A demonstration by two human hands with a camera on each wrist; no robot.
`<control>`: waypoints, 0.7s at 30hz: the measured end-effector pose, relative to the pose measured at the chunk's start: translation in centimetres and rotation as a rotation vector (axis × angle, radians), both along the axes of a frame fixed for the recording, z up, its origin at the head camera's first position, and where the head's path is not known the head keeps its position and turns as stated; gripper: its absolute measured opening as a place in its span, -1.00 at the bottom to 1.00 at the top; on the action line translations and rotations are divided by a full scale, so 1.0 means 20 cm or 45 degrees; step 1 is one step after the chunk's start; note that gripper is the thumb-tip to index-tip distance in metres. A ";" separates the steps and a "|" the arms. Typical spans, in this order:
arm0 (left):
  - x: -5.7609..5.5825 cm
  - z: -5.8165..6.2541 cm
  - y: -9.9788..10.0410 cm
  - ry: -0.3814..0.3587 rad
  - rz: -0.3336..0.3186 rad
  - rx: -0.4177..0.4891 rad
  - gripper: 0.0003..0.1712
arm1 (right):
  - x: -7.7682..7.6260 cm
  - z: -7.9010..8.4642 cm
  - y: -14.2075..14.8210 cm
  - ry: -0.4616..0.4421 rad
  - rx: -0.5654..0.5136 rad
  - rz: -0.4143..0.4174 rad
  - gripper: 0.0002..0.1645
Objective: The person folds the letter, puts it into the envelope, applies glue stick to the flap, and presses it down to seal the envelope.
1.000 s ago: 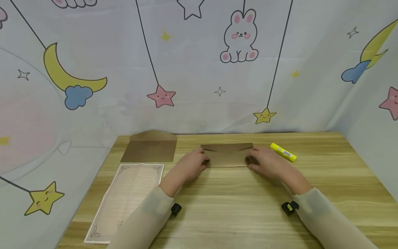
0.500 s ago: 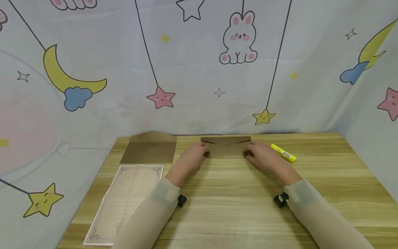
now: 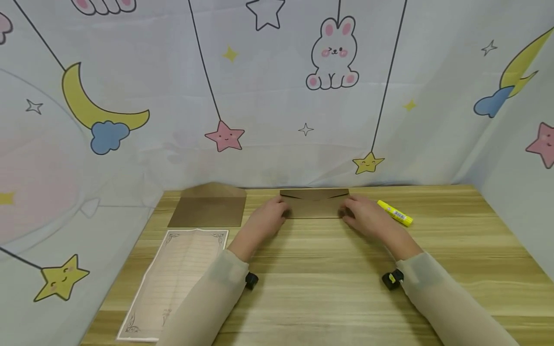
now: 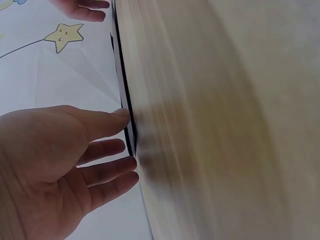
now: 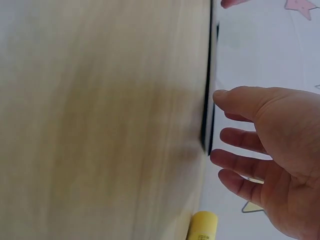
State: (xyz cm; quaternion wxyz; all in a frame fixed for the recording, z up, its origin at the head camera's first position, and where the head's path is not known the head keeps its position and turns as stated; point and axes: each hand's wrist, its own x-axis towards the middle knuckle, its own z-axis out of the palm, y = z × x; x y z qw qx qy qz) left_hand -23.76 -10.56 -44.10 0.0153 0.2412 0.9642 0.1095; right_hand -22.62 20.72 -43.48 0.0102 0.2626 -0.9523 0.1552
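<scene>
A brown envelope (image 3: pixel 316 209) lies near the back edge of the table, its darker flap (image 3: pixel 315 193) folded over along the far side. My left hand (image 3: pixel 267 216) holds its left end; in the left wrist view the thumb (image 4: pixel 117 117) touches the envelope's edge and the other fingers are bent loosely around the corner. At the right end my right hand (image 3: pixel 362 216) holds it likewise, with the thumb (image 5: pixel 222 97) on the edge in the right wrist view. From the wrists the envelope appears only as a thin dark-edged strip.
A yellow glue stick (image 3: pixel 395 213) lies just right of my right hand. Another brown envelope (image 3: pixel 207 211), its flap up, sits at the back left. In front of that lies a bordered sheet of letter paper (image 3: pixel 173 278), partly under my left sleeve. A patterned cloth (image 3: pixel 277 96) hangs behind.
Both hands have slid the envelope away from me to the table's back edge. Over the last half second hands and envelope stay nearly still; the flap's outline looks slightly more curved.
</scene>
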 end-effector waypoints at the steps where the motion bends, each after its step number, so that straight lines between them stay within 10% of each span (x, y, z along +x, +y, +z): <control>1: 0.01 0.01 -0.01 0.001 -0.001 0.013 -0.71 | 0.01 0.00 0.00 0.003 -0.003 -0.005 -0.76; 21: 0.26 0.22 -0.33 -0.016 0.259 0.153 -0.28 | 0.22 0.11 0.05 -0.057 -0.155 -0.090 -0.39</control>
